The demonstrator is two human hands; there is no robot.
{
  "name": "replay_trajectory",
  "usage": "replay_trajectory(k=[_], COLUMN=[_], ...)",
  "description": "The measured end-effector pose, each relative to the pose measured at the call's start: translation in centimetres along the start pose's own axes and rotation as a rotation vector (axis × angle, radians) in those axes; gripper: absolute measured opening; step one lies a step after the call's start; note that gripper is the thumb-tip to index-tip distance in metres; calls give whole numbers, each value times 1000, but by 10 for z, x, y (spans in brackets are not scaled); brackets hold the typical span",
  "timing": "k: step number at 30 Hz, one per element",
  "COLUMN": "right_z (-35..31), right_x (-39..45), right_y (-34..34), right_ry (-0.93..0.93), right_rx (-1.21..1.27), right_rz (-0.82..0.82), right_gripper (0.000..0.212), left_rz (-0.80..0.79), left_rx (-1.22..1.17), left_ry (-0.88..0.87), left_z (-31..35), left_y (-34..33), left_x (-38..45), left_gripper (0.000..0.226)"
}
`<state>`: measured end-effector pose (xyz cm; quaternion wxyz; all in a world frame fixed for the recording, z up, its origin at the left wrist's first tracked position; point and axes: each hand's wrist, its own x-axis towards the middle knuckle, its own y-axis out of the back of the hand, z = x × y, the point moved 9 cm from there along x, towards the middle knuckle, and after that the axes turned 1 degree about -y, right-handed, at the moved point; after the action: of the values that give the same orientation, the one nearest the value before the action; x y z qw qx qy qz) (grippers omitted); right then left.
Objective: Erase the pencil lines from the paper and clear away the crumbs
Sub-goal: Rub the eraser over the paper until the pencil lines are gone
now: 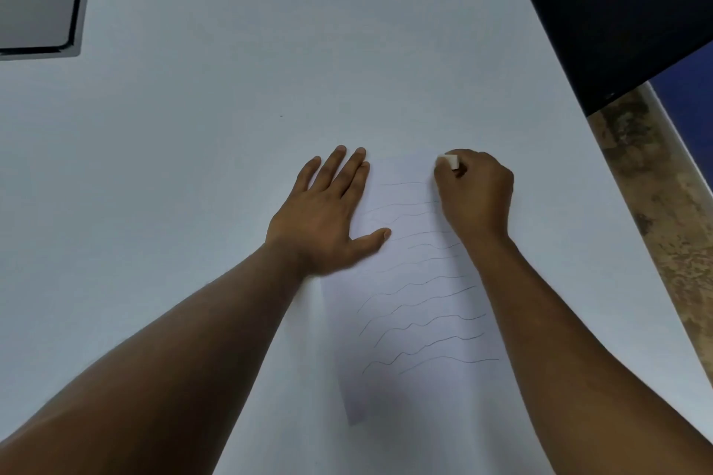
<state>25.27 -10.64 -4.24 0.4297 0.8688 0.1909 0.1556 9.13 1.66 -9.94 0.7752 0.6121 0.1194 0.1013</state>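
Because the paper [416,320] is thin, light and likely to slide or crease, we pin its far left part with our flat left hand [328,220], while our right hand [476,197] pinches the small eraser [450,161] at the far end, above the pencil lines [420,305].

Bare table [193,166] left of paper [416,301]; dark panel [617,12] far right.

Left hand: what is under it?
The left hand lies flat on the paper's left edge, beside the pencil lines. Whatever lies beneath the palm is covered.
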Motion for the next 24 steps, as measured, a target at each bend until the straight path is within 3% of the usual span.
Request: replay_trajectory(k=[3,6,15,20,24], right_z=[4,6,13,10,11], right_x=[-21,-50,-68,-69,-69], right_y=[11,-4,-13,-13,-16], right_ry=[-141,-235,-228,-218,-228], right_rx=[312,483,546,542,536], right_rz=[121,84,106,98,86], right_gripper=[15,13,11,16,20], left_rz=[2,-1,12,107,16], left_rx=[-10,-6,-154,-104,-83], left_ry=[-6,-11,25,100,104], left_z=[0,1,-6,-32,-42], left_y=[-1,-1,12,34,15], left_x=[0,0,-4,-29,-63], left_gripper=[99,98,85,91,90])
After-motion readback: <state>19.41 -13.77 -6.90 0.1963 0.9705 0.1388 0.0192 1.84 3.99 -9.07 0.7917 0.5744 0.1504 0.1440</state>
